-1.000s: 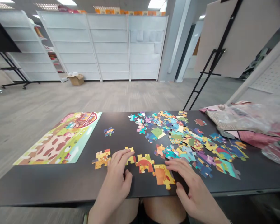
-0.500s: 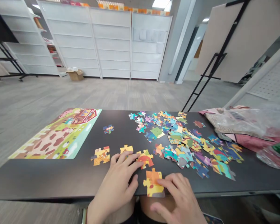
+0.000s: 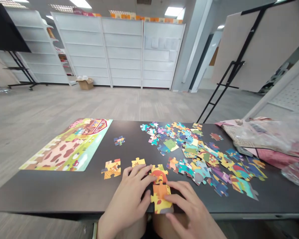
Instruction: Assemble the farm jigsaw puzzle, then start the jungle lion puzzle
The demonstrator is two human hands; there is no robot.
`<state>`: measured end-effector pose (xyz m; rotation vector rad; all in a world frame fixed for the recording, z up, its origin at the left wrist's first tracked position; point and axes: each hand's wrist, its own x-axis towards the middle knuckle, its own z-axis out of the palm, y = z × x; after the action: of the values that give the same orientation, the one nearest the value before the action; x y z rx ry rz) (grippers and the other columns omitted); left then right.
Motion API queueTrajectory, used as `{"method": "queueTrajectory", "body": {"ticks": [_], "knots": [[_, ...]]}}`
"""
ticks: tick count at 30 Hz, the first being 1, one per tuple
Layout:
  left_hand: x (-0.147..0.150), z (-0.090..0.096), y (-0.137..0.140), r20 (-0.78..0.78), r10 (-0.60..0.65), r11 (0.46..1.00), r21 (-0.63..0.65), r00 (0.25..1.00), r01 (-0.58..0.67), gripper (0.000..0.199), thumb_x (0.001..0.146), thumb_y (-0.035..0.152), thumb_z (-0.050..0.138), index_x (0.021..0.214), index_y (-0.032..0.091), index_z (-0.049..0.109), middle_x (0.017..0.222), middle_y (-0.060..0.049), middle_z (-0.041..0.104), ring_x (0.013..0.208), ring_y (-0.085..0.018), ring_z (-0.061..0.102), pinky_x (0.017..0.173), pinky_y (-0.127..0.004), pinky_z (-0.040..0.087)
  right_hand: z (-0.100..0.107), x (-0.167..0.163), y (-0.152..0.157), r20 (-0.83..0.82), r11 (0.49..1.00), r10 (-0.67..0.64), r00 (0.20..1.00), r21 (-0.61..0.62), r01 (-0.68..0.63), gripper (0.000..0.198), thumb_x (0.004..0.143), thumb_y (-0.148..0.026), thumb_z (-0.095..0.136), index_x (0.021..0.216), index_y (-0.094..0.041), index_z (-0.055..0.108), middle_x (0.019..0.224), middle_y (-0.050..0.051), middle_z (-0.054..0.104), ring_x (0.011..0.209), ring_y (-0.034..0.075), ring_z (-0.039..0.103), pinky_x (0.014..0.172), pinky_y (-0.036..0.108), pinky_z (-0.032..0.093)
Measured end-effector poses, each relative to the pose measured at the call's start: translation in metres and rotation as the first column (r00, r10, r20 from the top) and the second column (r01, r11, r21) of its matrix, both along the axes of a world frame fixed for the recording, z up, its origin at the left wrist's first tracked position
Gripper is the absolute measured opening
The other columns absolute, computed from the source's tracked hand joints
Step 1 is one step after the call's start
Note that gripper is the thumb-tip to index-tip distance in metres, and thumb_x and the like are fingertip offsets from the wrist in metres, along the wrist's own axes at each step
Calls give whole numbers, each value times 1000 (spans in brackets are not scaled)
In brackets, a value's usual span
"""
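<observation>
Near the table's front edge, a yellow puzzle piece with an orange patch [image 3: 159,203] lies directly below a puzzle piece with a red-orange animal face [image 3: 159,173]. Their edges meet; whether they interlock I cannot tell. My right hand [image 3: 189,205] rests its fingertips on the right side of the lower piece, fingers stretched. My left hand [image 3: 132,192] lies with fingers spread, its fingertips on the left side of the face piece. Partly covered by that hand is a yellow puzzle piece [image 3: 138,161]. Left of it lies an orange-yellow puzzle piece with a spotted animal [image 3: 111,168].
A heap of loose puzzle pieces [image 3: 189,142] spreads across the right half of the dark table [image 3: 89,194]. One blue piece [image 3: 119,140] lies apart. At the left is a farm picture sheet [image 3: 67,147]; at the right, a patterned bag [image 3: 249,136] under clear plastic.
My right hand has slid the lower yellow piece up against the face piece. My left hand stays on the face piece. The camera view has tilted up slightly.
</observation>
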<state>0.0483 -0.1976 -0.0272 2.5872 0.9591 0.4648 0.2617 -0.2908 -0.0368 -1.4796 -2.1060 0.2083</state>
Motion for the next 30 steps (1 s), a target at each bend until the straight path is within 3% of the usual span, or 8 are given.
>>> {"method": "queueTrajectory", "body": {"ticks": [13,22,30], "knots": [[1,-2,0,-6,0,999,-41,1000,0,53,88,7,45,132,36,52,152,6,47,139,-23,37,110,-48,31,-3,4,-2,95,999,0,995,43,-5,33,83,-16,64,114,-26,68,128,7,66,119,26,57,97,38,56],[1,0,1,-42,-13,999,-47,999,11,54,89,7,42,132,36,52,152,5,46,137,-24,38,108,-50,32,-2,3,1,102,999,18,995,-38,-14,25,89,-18,64,111,-29,67,128,4,65,119,26,56,97,41,55],[1,-3,2,-24,6,998,-63,1000,-7,68,78,-3,38,131,36,54,151,7,48,137,-24,37,108,-50,30,-5,5,1,91,999,40,995,-24,-38,26,86,-18,66,109,-30,67,125,5,65,117,26,56,95,41,54]]}}
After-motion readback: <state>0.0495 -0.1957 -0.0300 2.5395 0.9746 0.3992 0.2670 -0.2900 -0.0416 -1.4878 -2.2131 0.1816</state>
